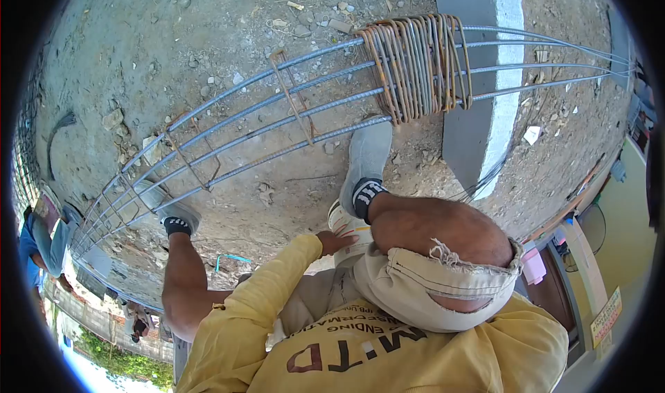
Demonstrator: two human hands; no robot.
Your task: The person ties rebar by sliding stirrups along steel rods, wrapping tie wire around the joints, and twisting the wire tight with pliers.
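Room is left on a stretch of stony ground (277, 202) between the steel bars (320, 53) and the bucket (341, 220), and more beyond the topmost bar. On the right, movement is bounded by the straight edges of a grey-and-white beam (471, 126), over which the bars are passed. Near it, a tight bundle of rusty stirrups (415, 67) is carried around the bars, while single ones are spaced out leftward. The lower bars are brought across the left shoe (173, 209); the right shoe (367, 154) is planted with its toe just beside the lowest bar, by the bundle.

The left arm, in a yellow sleeve (260, 296), is bent and angled inward across the lap. The left hand (336, 243) is laid on the side of the bucket, between the legs, with the fingers stretched and held close together; whether any grip is taken cannot be told. The right hand is kept from view, so the spread of its fingers, or anything held, cannot be told.
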